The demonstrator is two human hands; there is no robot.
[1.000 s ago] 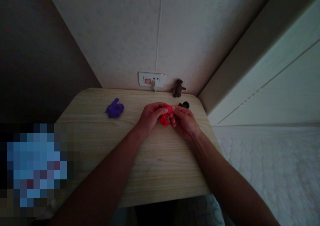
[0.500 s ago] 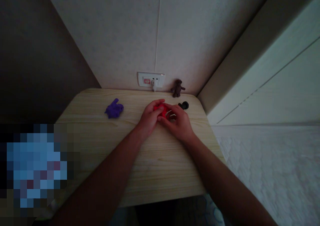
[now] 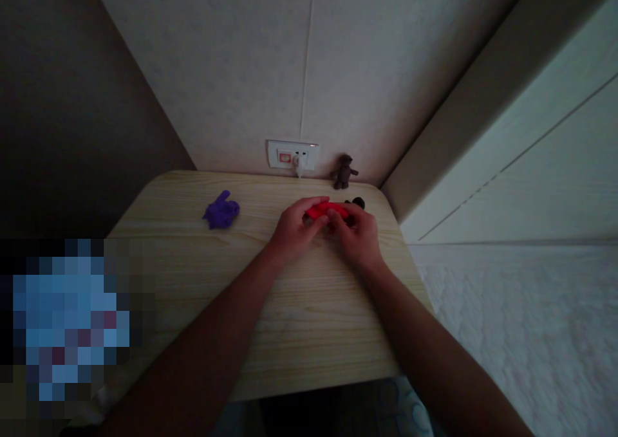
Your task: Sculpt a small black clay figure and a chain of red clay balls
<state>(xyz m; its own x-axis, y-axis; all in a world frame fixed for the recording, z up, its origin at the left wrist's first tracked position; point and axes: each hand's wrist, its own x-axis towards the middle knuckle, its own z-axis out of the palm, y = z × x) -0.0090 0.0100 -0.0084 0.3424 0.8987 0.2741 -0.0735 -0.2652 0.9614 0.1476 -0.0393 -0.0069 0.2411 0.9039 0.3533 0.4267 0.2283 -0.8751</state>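
Observation:
A lump of red modelling clay [image 3: 327, 210] is held between my two hands over the table, stretched out sideways. My left hand [image 3: 296, 226] grips its left end between thumb and fingers. My right hand [image 3: 360, 232] pinches the right end, with its thumb on the near side. Fingers hide part of the clay. Just beyond my right hand lies a small black piece [image 3: 358, 202], partly covered by the hand. Farther back, a small brown bear figure [image 3: 343, 172] stands near the wall. A lumpy purple clay piece [image 3: 221, 212] lies to the left, apart from my hands.
The pale wooden table [image 3: 193, 269] has rounded back corners and stands against the wall. A white socket plate [image 3: 275, 153] with a plug [image 3: 299, 163] in it is just above the back edge. A pale cabinet [image 3: 483, 167] rises on the right. The lower left is blurred out.
The red clay has gone from a compact lump to a longer, flatter strip. My right hand has shifted slightly right and now covers more of the black piece.

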